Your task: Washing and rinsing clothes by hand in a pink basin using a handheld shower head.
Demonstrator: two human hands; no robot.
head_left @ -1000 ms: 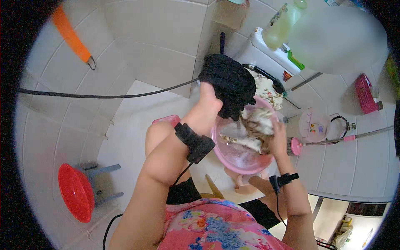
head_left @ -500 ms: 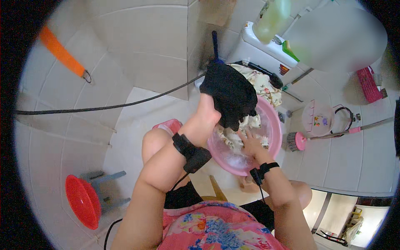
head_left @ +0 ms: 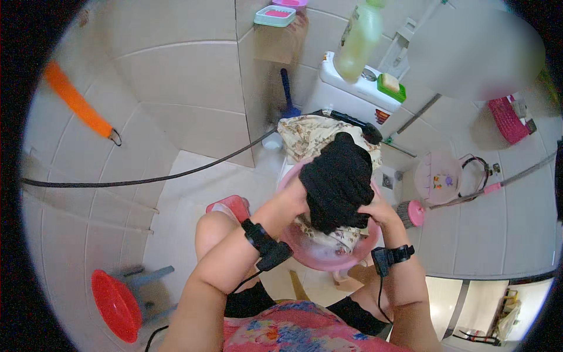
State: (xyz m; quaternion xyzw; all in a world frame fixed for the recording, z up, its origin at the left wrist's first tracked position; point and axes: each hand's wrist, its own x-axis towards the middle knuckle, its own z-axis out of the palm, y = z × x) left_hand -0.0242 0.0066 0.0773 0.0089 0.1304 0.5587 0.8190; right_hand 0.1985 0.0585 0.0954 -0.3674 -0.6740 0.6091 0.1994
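A bunched black cloth, perhaps a garment (head_left: pixel 337 185), is held up over a pink basin (head_left: pixel 302 255). My left hand (head_left: pixel 297 196) has hold of its left side, most of the fingers hidden under the fabric. At its lower right edge, my right hand (head_left: pixel 380 211) grips the same cloth, fingers closed. Below, in the basin, lies wet cream floral fabric (head_left: pixel 331 240) with sudsy water around it. More floral cloth (head_left: pixel 308 132) is draped just behind the basin, against the white toilet.
On the toilet tank (head_left: pixel 340 94) stand a bottle of yellowish liquid (head_left: pixel 359 44) and a green soap dish (head_left: pixel 392 88). A dark hose (head_left: pixel 146 180) crosses on the left. A red bowl (head_left: pixel 117 305) is at lower left, a pink scrub brush (head_left: pixel 415 213) right of the basin.
My right hand has left the fabric in the basin and taken hold of the black cloth. The cloth now hangs lower in view, between both hands. The view has shifted.
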